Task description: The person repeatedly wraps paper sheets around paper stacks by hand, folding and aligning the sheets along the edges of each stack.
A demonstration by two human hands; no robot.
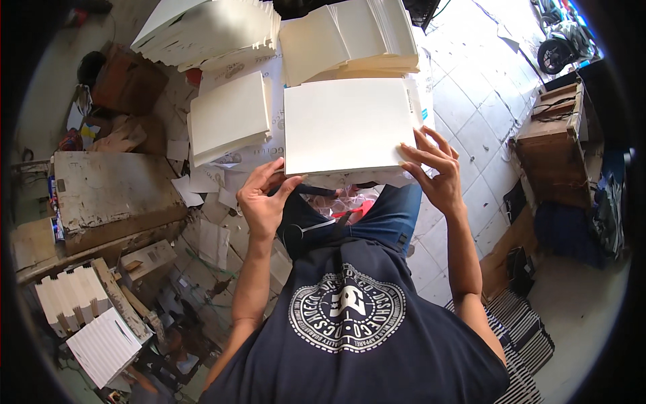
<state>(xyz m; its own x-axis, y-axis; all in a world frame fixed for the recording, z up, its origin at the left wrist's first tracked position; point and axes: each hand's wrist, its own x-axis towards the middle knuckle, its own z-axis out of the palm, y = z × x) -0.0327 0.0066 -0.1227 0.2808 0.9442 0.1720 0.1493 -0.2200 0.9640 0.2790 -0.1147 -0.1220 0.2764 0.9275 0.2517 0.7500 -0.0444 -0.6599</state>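
Observation:
A block of white paper sheets [350, 124] lies in front of me at the near edge of the paper-covered table. My left hand [264, 198] grips its near left corner, with the thumb along the front edge and the fingers at the side. At the right side my right hand [434, 165] has its thumb and fingertips on the edge near the corner. A smaller stack of cream sheets [229, 114] rests to the left of the block. Behind it stand fanned piles of cream sheets [346, 40].
A thick pile of folded sheets [208, 34] is at the far left. On the left stands a worn wooden surface [118, 188], with white stacks [74, 299] below it. A wooden cabinet [552, 145] and a motorcycle [565, 40] are right. Dark-striped stacks [518, 330] sit lower right.

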